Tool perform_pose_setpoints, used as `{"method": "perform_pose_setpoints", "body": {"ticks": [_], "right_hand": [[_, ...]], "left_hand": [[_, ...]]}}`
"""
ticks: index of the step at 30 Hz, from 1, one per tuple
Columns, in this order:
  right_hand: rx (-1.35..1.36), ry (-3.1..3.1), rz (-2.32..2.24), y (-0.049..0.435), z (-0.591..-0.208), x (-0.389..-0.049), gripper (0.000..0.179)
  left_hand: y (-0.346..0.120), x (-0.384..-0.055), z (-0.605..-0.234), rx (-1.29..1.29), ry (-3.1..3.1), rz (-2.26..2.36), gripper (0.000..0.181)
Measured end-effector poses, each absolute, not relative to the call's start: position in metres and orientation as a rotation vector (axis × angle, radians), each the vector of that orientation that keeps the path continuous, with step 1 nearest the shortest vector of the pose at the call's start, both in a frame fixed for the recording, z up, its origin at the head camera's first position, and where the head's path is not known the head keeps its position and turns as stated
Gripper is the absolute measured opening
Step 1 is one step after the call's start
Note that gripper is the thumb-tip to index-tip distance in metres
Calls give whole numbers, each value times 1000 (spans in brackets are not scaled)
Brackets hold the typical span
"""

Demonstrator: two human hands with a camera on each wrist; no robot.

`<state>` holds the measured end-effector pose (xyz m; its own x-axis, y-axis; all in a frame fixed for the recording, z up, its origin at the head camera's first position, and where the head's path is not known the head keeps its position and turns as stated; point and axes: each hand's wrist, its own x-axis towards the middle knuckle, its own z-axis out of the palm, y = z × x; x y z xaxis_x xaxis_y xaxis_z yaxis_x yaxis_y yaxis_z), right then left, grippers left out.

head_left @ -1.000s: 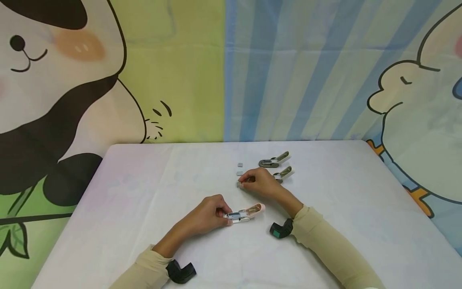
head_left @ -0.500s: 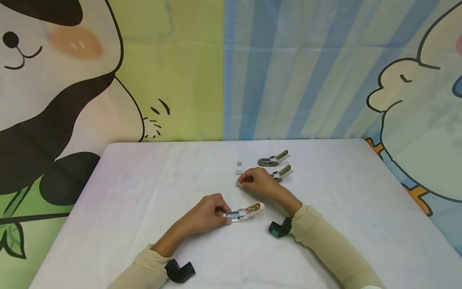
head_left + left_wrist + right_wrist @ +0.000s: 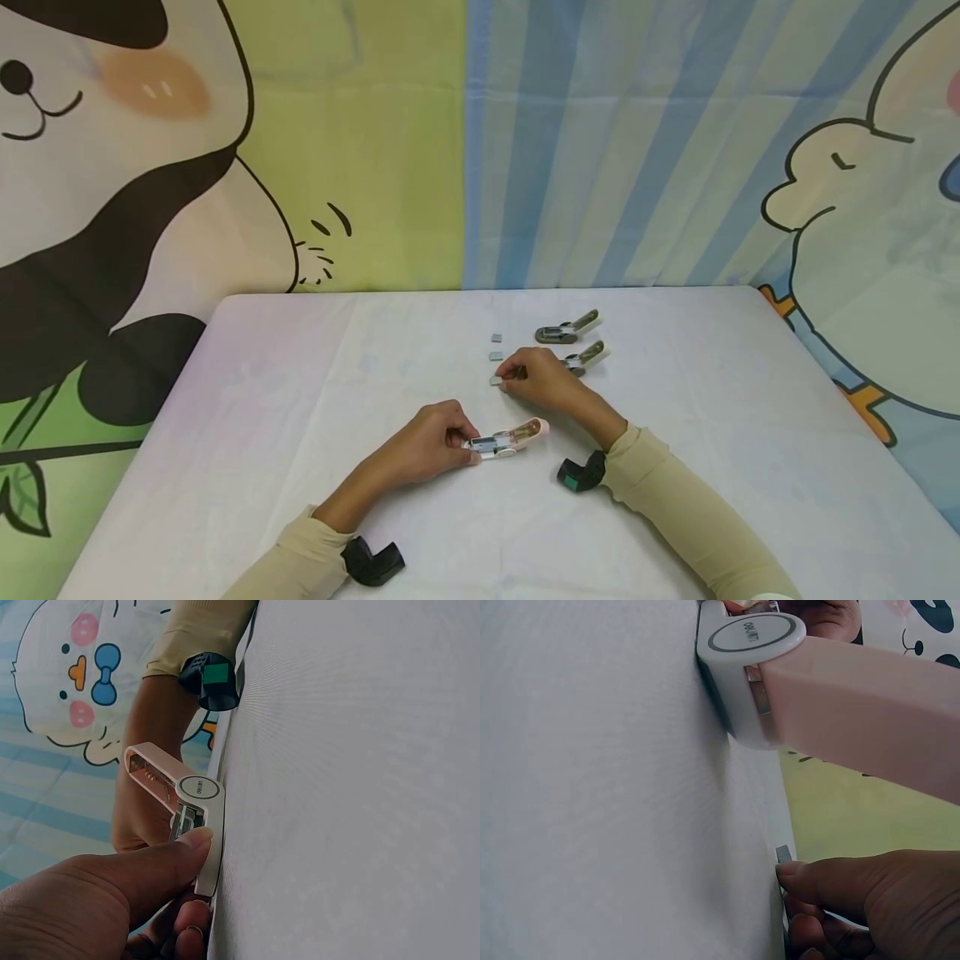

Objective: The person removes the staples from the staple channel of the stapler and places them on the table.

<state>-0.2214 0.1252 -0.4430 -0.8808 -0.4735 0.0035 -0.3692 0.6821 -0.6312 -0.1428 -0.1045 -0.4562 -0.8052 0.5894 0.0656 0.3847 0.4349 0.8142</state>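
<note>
My left hand (image 3: 435, 442) pinches the front end of a pink-and-white stapler (image 3: 506, 442) between thumb and fingers. The stapler stands on the table with its pink top arm swung up, baring the metal magazine. In the left wrist view my thumb presses the side of the stapler (image 3: 210, 825) near the magazine. Farther up the table, my right hand (image 3: 536, 377) pinches a small grey strip of staples (image 3: 496, 380) at its fingertips, at the table surface. Two more grey strips (image 3: 496, 356) lie just beyond it.
Two grey-green staplers with raised arms lie at the back: one (image 3: 566, 327) in full view, the other (image 3: 588, 358) partly behind my right hand. A white cloth covers the table (image 3: 300, 375). A cartoon-printed curtain (image 3: 562, 167) stands behind its far edge.
The head view has shifted slightly. Both hands stay nearly in place, the left still holding the stapler. The staple strip at my right fingertips has tilted a little and looks lighter.
</note>
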Motion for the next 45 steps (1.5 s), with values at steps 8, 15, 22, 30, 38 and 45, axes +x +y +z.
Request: {"method": "perform_pose_setpoints", "body": {"ticks": [8, 15, 22, 30, 38, 45], "right_hand": [[-697, 2728, -938, 125, -438, -218, 18], [-694, 2708, -966, 127, -437, -213, 20], [-784, 2733, -1035, 131, -437, -203, 26], [-873, 2612, -1289, 154, -429, -181, 25], [-1140, 2454, -1325, 177, -430, -154, 22], [-1253, 2485, -1185, 186, -428, -150, 25]], "left_hand": [[-105, -143, -456, 848, 2465, 1302, 17], [-107, -143, -458, 858, 2452, 1315, 16], [-109, -141, -460, 840, 2442, 1292, 16], [-107, -141, -457, 852, 2448, 1314, 15], [-107, -139, -457, 850, 2459, 1310, 15], [-107, -141, -459, 852, 2452, 1317, 14]]}}
